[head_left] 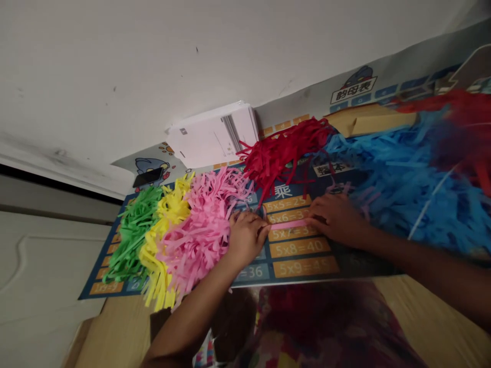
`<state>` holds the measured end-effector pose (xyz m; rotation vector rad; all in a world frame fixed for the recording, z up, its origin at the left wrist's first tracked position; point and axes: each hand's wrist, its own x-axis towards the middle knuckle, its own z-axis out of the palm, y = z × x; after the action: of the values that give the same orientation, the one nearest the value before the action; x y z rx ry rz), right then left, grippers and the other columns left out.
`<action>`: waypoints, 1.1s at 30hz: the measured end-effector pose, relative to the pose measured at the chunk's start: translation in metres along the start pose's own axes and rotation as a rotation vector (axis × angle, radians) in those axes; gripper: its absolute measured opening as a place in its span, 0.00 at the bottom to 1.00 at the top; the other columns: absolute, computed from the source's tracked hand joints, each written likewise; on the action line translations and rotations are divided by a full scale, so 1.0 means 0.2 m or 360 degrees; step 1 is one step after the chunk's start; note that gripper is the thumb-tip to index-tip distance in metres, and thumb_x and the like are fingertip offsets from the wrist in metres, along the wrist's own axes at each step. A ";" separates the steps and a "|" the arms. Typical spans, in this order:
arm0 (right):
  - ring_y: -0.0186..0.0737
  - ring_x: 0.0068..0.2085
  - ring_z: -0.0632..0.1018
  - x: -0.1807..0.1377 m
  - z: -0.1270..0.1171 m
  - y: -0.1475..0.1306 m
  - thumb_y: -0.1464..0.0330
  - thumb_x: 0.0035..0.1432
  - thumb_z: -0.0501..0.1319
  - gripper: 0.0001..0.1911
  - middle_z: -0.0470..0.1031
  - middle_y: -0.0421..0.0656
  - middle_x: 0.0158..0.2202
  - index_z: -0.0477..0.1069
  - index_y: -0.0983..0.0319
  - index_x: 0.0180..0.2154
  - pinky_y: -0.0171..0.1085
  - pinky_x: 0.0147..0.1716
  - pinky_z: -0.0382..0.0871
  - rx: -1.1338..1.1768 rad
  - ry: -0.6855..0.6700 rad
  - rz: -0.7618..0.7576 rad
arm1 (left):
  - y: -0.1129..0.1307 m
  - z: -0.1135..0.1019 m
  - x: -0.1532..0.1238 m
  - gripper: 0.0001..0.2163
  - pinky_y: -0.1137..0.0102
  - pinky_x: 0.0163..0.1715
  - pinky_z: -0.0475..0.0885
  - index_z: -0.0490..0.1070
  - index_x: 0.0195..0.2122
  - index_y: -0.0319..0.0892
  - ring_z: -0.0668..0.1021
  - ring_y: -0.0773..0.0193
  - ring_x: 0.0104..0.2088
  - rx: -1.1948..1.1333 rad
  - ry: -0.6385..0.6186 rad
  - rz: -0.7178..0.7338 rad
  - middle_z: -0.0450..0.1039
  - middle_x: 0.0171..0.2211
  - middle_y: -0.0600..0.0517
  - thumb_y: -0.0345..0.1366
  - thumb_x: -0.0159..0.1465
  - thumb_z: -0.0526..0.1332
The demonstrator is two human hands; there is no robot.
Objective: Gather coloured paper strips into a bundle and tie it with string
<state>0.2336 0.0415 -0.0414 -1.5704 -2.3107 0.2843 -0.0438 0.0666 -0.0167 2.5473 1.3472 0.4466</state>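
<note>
Two hands share one pink strip (289, 224), which runs nearly level between them over the printed chart (301, 267), across the column of sums. Your left hand (248, 236) pinches its left end between thumb and fingers, just beside the pink fringe (203, 209). Your right hand (337, 220) has its fingers closed around the other end, near the blue fringe (414, 179); the exact contact of those fingertips is partly hidden from you, and so is how much strip lies under them.

Judging by its flat, narrow look, your strip should be very light and limp, like tissue or crepe paper. Expect it to bend at a touch, crease readily and tear if you pull your hands apart sharply. It probably isn't slippery, but something so thin gives you little to grip, so pinch it with the pads close to each end, flat side against thumb and finger, and use only enough tension to hold it straight. Gripping mid-length would likely crumple it.

Mind the loose strands of the pink fringe close to your left hand: they share the strip's colour and could easily get caught up in your pinch.
</note>
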 end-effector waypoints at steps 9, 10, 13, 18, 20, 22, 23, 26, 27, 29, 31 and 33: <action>0.45 0.39 0.72 0.04 -0.03 -0.02 0.64 0.60 0.64 0.08 0.77 0.43 0.34 0.75 0.60 0.29 0.42 0.39 0.52 -0.0068 -0.0075 0.0061 | 0.00 0.02 0.02 0.05 0.54 0.50 0.61 0.75 0.32 0.44 0.75 0.55 0.41 0.0099 0.0030 0.0020 0.77 0.33 0.52 0.37 0.64 0.65; 0.45 0.39 0.72 0.04 -0.03 -0.03 0.65 0.60 0.63 0.07 0.77 0.43 0.34 0.75 0.60 0.30 0.43 0.39 0.52 -0.0126 -0.0014 0.0020 | 0.00 0.02 0.02 0.03 0.53 0.51 0.60 0.76 0.34 0.45 0.75 0.55 0.42 0.0124 0.0062 0.0087 0.78 0.36 0.51 0.37 0.64 0.65; 0.46 0.44 0.72 0.03 -0.06 -0.08 0.70 0.62 0.62 0.04 0.79 0.43 0.39 0.75 0.59 0.34 0.47 0.46 0.51 -0.0279 0.0187 -0.0322 | 0.02 0.02 0.01 0.05 0.50 0.58 0.55 0.77 0.41 0.49 0.74 0.56 0.47 0.0294 0.0180 0.0439 0.79 0.41 0.53 0.34 0.67 0.63; 0.45 0.47 0.70 0.03 -0.07 -0.11 0.72 0.66 0.59 0.09 0.79 0.40 0.36 0.76 0.59 0.34 0.50 0.54 0.48 -0.0413 0.0207 -0.0789 | 0.08 -0.01 0.01 0.06 0.47 0.61 0.51 0.78 0.39 0.44 0.74 0.55 0.47 0.0594 0.0192 0.0805 0.79 0.36 0.53 0.33 0.70 0.60; 0.43 0.46 0.69 0.05 -0.06 -0.10 0.74 0.66 0.58 0.11 0.78 0.40 0.35 0.75 0.60 0.33 0.49 0.54 0.48 -0.0462 0.0181 -0.0797 | 0.09 -0.01 0.03 0.08 0.46 0.61 0.52 0.77 0.38 0.43 0.74 0.55 0.47 0.0603 0.0170 0.0826 0.78 0.34 0.52 0.35 0.70 0.58; 0.42 0.44 0.70 0.07 -0.05 -0.10 0.72 0.66 0.59 0.09 0.79 0.41 0.34 0.75 0.61 0.32 0.48 0.52 0.49 -0.0434 0.0166 -0.0702 | 0.10 -0.02 0.05 0.09 0.47 0.61 0.53 0.77 0.37 0.43 0.74 0.55 0.46 0.0596 0.0141 0.0807 0.78 0.33 0.52 0.37 0.70 0.58; 0.42 0.43 0.70 0.08 -0.05 -0.10 0.71 0.65 0.60 0.09 0.79 0.41 0.34 0.75 0.61 0.31 0.48 0.50 0.49 -0.0390 0.0157 -0.0632 | 0.11 -0.02 0.06 0.09 0.47 0.62 0.52 0.77 0.37 0.43 0.74 0.56 0.46 0.0593 0.0131 0.0794 0.78 0.33 0.52 0.37 0.70 0.59; 0.43 0.43 0.70 0.11 -0.05 -0.14 0.69 0.62 0.62 0.05 0.79 0.44 0.37 0.75 0.62 0.33 0.47 0.48 0.50 -0.0308 0.0122 -0.0479 | 0.10 0.00 0.07 0.07 0.47 0.63 0.51 0.76 0.36 0.42 0.74 0.58 0.43 0.0606 0.0172 0.0759 0.77 0.31 0.53 0.35 0.69 0.60; 0.44 0.44 0.69 0.11 -0.05 -0.16 0.69 0.62 0.62 0.05 0.79 0.44 0.38 0.75 0.62 0.33 0.47 0.47 0.50 -0.0327 0.0136 -0.0483 | 0.10 0.01 0.07 0.07 0.47 0.63 0.51 0.76 0.35 0.43 0.74 0.58 0.43 0.0608 0.0199 0.0750 0.77 0.30 0.54 0.35 0.69 0.60; 0.44 0.43 0.69 0.11 -0.04 -0.19 0.68 0.64 0.60 0.07 0.78 0.44 0.37 0.74 0.62 0.33 0.47 0.47 0.50 -0.0425 0.0197 -0.0562 | 0.09 0.03 0.07 0.08 0.48 0.63 0.51 0.75 0.32 0.43 0.74 0.60 0.42 0.0586 0.0251 0.0727 0.76 0.29 0.55 0.33 0.69 0.60; 0.44 0.41 0.68 0.08 -0.02 -0.20 0.71 0.66 0.58 0.09 0.76 0.43 0.33 0.74 0.61 0.32 0.47 0.47 0.51 -0.0491 0.0234 -0.0633 | 0.07 0.05 0.05 0.09 0.49 0.63 0.51 0.75 0.31 0.45 0.73 0.61 0.41 0.0556 0.0284 0.0703 0.77 0.29 0.56 0.33 0.69 0.60; 0.43 0.40 0.68 0.05 0.01 -0.17 0.73 0.67 0.56 0.11 0.76 0.42 0.32 0.74 0.61 0.32 0.46 0.46 0.51 -0.0508 0.0262 -0.0637 | 0.05 0.06 0.03 0.08 0.50 0.62 0.52 0.76 0.33 0.46 0.73 0.61 0.41 0.0525 0.0311 0.0679 0.78 0.30 0.57 0.34 0.70 0.60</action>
<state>0.2001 0.0391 -0.0294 -1.1591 -2.5549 -0.3122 -0.0287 0.0645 -0.0231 3.1542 0.9912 0.6038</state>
